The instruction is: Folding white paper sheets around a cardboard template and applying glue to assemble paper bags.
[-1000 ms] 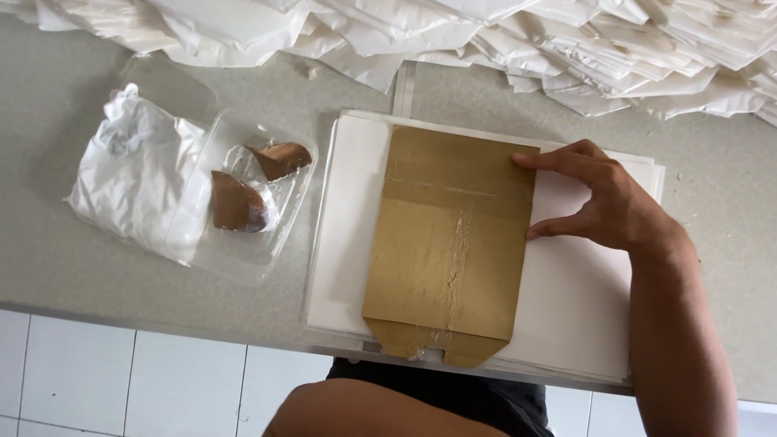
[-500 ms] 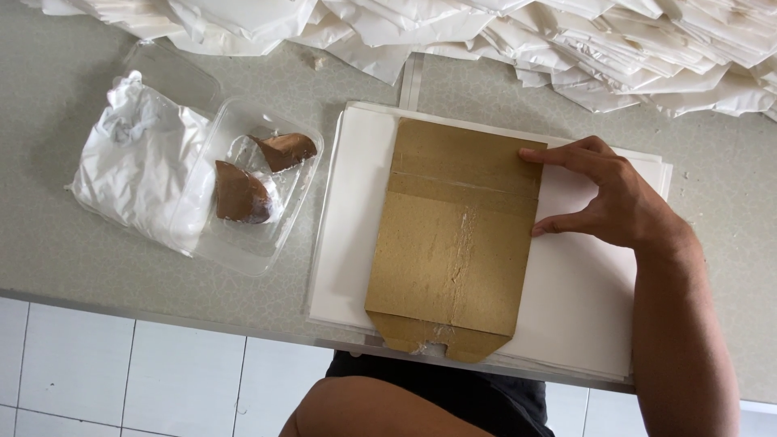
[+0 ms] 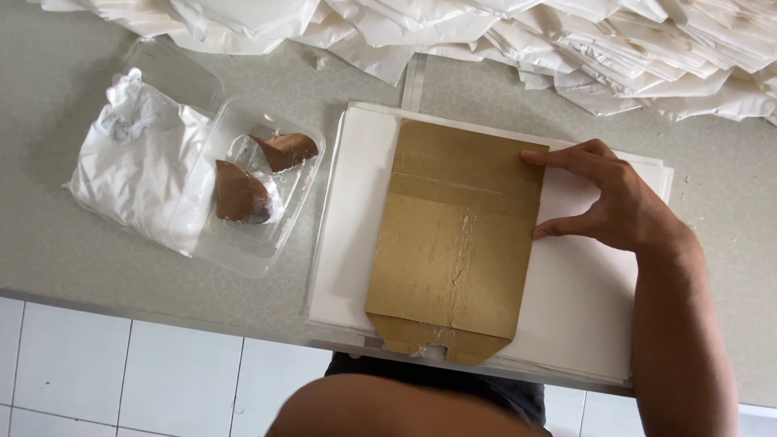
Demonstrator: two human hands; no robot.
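Observation:
A flat brown cardboard piece (image 3: 457,243) with a notched flap at its near end lies on a stack of white paper sheets (image 3: 583,299) at the counter's front edge. My right hand (image 3: 619,206) rests palm down on the sheets. Its index fingertip touches the cardboard's upper right corner and its thumb tip meets the right edge; the fingers are spread and grip nothing. My left hand is out of sight. A bare rounded limb (image 3: 388,409) shows at the bottom edge.
A clear plastic tray (image 3: 243,247) left of the sheets holds two brown lumps (image 3: 239,194) in white paste. Beside it lies a bag of white powder (image 3: 133,174). A heap of folded white paper bags (image 3: 566,40) lines the back of the grey counter (image 3: 81,259).
My right hand stays at the cardboard's right edge. Only the view has shifted slightly.

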